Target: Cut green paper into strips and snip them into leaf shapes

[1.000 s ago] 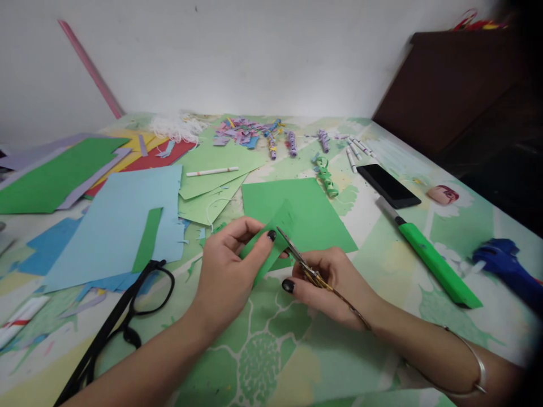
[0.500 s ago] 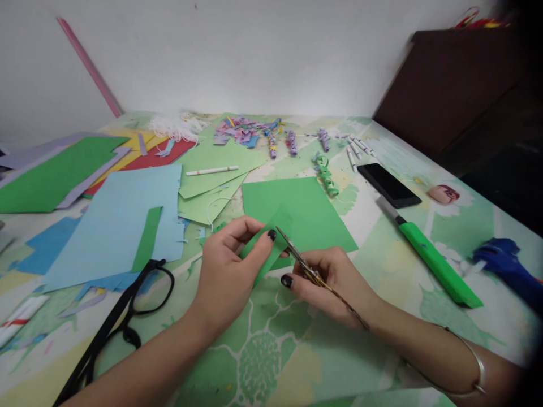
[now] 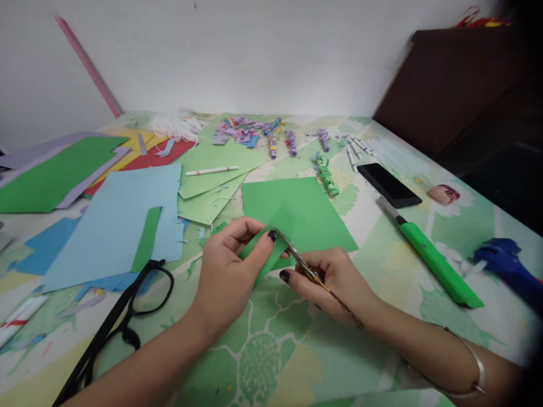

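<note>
My left hand pinches a small piece of green paper between thumb and fingers, near the middle of the view. From the right, my right hand grips a pair of scissors, whose tips touch the green paper beside my left thumb. Whether the blades are parted is hard to see. Behind both hands a larger green sheet lies flat. A curled green paper roll rests by that sheet's right edge.
Black glasses and a light blue sheet with a green strip lie left. On the right are a phone, a green-handled cutter and a blue tool. Paper scraps lie at the back.
The scissors and my right hand have shifted very slightly, with the scissor tips a little further left against the paper. My left hand has barely moved.
</note>
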Available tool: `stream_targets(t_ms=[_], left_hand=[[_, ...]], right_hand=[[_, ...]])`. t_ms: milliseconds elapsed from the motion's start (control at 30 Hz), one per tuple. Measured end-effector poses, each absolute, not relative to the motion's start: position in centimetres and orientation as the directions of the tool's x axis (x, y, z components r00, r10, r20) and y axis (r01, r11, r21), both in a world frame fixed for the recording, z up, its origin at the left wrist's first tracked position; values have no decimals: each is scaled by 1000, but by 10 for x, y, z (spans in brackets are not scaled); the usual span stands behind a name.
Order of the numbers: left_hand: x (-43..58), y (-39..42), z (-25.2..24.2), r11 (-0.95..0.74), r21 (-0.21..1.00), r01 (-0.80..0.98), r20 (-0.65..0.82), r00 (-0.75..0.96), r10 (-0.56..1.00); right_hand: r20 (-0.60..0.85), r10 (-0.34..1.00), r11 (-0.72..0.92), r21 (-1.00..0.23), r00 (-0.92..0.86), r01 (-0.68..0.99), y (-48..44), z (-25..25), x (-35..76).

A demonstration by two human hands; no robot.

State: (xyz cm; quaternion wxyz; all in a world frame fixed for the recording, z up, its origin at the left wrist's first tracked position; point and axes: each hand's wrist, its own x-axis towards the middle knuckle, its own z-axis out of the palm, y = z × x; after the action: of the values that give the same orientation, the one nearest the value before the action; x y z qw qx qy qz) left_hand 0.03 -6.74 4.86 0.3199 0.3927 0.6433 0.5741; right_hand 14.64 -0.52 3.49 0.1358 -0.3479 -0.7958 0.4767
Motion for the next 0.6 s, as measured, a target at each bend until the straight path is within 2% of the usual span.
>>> stream_targets(t_ms=[600], left_hand=[[0, -68, 48, 26, 989, 143, 47, -486, 873]], right_hand=[[-167, 696, 242, -861, -698, 447, -3, 34, 145]])
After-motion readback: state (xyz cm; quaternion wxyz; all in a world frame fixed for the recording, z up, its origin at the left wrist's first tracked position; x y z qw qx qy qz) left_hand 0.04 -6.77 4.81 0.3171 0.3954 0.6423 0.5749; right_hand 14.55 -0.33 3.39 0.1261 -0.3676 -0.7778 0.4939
